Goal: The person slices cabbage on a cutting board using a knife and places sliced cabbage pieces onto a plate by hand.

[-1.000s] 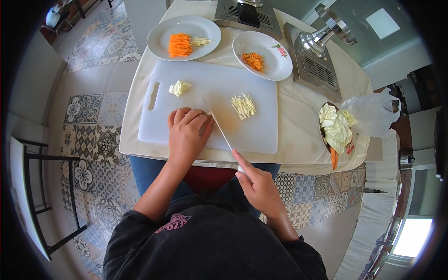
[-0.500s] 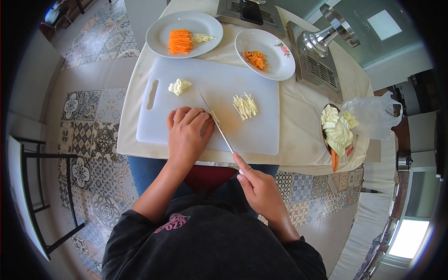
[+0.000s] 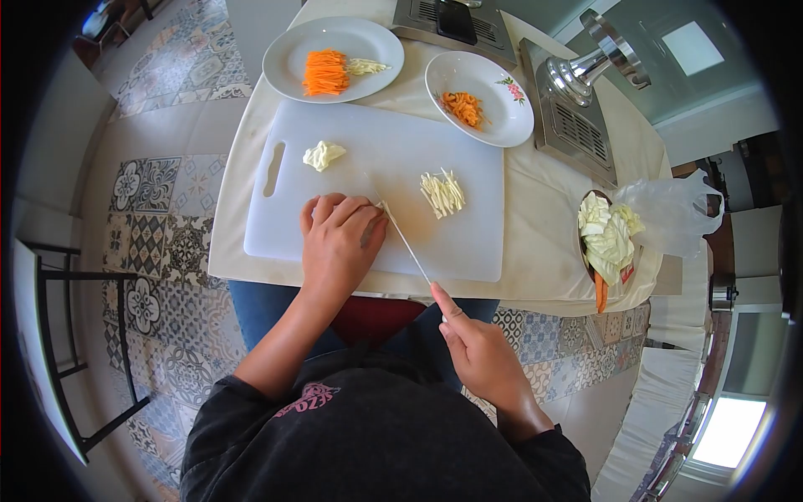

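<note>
My left hand (image 3: 340, 243) rests on the white cutting board (image 3: 376, 125) with fingers curled over a pale piece of cabbage, mostly hidden beneath them. In my right hand (image 3: 483, 349) is the handle of a knife (image 3: 407, 243), its blade angled up and left, right beside my left fingertips. A bit of pale cabbage shows at the blade. Cut cabbage strips (image 3: 442, 193) lie on the board's right part, and a crumpled cabbage piece (image 3: 323, 155) lies at its upper left.
Behind the board stand a plate (image 3: 376, 42) with orange and pale strips and a floral plate (image 3: 502, 125) with orange shreds. Metal stoves (image 3: 577, 130) stand farther back, one bearing a phone (image 3: 456, 22). Cabbage leaves (image 3: 606, 236), carrots (image 3: 600, 293) and a plastic bag (image 3: 677, 209) are at right.
My right hand has moved slightly right and down with the knife handle. My left hand stays nearly in place over the cabbage. The view has shifted a little.
</note>
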### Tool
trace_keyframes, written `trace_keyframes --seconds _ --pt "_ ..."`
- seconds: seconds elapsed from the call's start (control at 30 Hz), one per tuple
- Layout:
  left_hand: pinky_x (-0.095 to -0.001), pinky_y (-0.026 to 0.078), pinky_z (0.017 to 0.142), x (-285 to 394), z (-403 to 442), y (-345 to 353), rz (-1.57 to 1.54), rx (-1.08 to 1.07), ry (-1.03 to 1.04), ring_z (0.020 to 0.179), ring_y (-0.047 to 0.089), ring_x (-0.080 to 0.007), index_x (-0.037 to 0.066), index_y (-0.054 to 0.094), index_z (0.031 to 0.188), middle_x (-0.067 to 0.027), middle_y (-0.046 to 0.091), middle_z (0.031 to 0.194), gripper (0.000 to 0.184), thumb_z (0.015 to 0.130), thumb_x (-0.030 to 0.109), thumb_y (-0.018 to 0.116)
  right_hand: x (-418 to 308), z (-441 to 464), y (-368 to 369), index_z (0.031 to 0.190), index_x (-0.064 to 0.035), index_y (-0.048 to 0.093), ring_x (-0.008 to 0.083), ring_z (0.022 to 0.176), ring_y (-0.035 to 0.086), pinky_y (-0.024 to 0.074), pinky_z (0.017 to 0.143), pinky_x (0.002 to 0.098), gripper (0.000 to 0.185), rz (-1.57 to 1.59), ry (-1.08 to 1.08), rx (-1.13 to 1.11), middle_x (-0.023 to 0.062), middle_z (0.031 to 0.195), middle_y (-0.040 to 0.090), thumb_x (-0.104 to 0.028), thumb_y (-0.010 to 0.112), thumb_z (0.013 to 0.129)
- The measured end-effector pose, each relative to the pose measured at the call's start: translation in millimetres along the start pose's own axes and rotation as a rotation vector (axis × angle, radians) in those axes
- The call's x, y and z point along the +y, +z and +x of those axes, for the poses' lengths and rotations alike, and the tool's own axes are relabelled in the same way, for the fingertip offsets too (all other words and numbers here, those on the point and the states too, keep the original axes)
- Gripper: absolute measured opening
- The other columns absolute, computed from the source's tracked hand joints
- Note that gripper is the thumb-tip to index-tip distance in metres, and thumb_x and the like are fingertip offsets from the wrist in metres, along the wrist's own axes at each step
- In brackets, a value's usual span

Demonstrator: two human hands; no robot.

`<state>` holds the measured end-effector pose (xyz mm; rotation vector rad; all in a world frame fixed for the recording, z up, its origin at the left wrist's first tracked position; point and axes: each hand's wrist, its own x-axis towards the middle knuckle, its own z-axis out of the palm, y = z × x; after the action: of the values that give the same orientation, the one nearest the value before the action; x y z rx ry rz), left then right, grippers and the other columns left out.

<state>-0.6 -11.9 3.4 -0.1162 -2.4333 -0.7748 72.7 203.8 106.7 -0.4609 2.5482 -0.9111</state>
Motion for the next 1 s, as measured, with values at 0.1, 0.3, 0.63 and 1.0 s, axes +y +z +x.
trace_keyframes --seconds 0.1,0.3,0.63,1.0 --pt "-0.0429 0.040 0.100 2 0 -1 0.010 -0.007 -0.002 0.101 0.060 -0.0231 0.011 0.073 0.090 0.0018 0.069 0.099 0.015 0.077 0.012 0.080 8 14 12 0.155 -0.0156 0.038 0.0397 0.068 0.063 0.0484 0.065 0.0476 0.057 0.039 -0.048 0.051 0.0216 0.071 0.063 -0.010 0.054 0.100" --pt "-0.0434 0.039 0.101 2 0 -1 0.009 -0.009 -0.014 0.102 0.061 -0.0229 0.011 0.073 0.090 0.0018 0.069 0.099 0.015 0.077 0.012 0.080 18 16 21 0.154 -0.0146 0.041 0.0407 0.069 0.064 0.0488 0.066 0.0469 0.055 0.105 -0.102 0.118 0.0225 0.074 0.064 -0.011 0.054 0.101" --pt "-0.0479 0.036 0.106 0 -2 0 0.004 -0.004 -0.001 0.103 0.061 -0.0207 0.012 0.074 0.091 0.0032 0.069 0.098 0.011 0.082 0.015 0.078 16 -23 3 0.151 -0.0256 0.047 0.0365 0.064 0.061 0.0477 0.062 0.0456 0.052 0.007 0.055 0.059 0.0174 0.067 0.058 -0.017 0.056 0.100" --pt "-0.0486 0.039 0.105 -3 -5 0 -0.018 0.002 0.056 0.101 0.062 -0.0230 0.013 0.071 0.096 0.0004 0.069 0.095 0.015 0.082 0.010 0.075 28 -20 9 0.146 -0.0333 0.053 0.0327 0.062 0.060 0.0473 0.060 0.0453 0.051 -0.108 0.019 0.214 0.0111 0.067 0.056 -0.020 0.060 0.098"
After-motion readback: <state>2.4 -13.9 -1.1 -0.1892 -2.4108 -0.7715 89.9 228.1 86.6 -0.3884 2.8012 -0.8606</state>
